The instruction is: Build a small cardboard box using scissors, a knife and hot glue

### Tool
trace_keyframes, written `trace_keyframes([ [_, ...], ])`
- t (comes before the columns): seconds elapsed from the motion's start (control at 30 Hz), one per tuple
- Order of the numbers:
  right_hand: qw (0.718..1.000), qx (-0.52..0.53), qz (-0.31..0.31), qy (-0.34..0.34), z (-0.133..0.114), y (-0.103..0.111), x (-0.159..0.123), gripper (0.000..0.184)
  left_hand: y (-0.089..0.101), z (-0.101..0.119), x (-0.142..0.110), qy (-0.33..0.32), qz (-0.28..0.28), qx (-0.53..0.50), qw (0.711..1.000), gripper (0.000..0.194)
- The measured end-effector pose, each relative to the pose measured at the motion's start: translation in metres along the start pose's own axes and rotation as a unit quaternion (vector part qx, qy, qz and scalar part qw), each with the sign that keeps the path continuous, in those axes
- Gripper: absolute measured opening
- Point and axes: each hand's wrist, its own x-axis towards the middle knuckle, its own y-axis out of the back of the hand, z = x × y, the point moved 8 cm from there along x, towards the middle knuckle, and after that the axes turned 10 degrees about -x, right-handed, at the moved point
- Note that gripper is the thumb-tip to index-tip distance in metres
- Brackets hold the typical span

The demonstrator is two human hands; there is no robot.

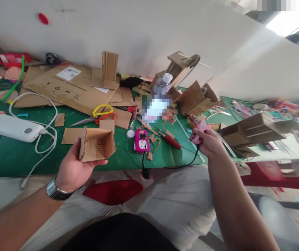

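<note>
In the head view, my left hand (73,169) grips a small open cardboard box (101,144) from below, its hollow side facing me. My right hand (208,141) is closed round a pink glue gun (199,130) with a black cord hanging from it. Its front end is partly lost among the clutter behind. Scissors (104,113) with yellow and red handles lie behind the box. Between my hands sit a magenta case with a cartoon face (141,142) and a red-handled tool (172,141).
A white power bank (13,128) with a looped cable lies at the left. Flattened cardboard (58,87) covers the back left. A plastic bottle (162,85), a lit blurred screen (156,108) and cardboard constructions (198,97) crowd the back. Another cardboard piece (254,129) stands right of my right hand.
</note>
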Motion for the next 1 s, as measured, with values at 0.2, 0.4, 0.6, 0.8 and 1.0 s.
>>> trace_keyframes([
  [0.2,0.993,-0.088,-0.014,-0.081,0.032,0.005,-0.020,0.045,-0.001,-0.001,-0.003,0.006,0.007,-0.002,1.000,0.042],
  [0.4,0.981,-0.150,-0.032,-0.117,0.048,0.003,-0.033,0.045,-0.002,-0.002,-0.005,-0.012,0.017,0.004,1.000,0.038],
  [0.6,0.974,-0.189,-0.016,-0.125,0.058,0.003,-0.032,0.044,0.000,-0.004,-0.003,-0.011,-0.013,0.013,1.000,0.037],
  [0.8,0.960,-0.244,0.005,-0.137,0.069,0.006,-0.024,0.018,-0.003,0.000,-0.004,-0.020,-0.011,0.014,1.000,0.035],
  [1.0,0.961,-0.242,0.002,-0.132,0.071,0.003,-0.011,0.026,-0.007,0.004,-0.004,-0.028,-0.023,-0.001,0.999,0.035],
])
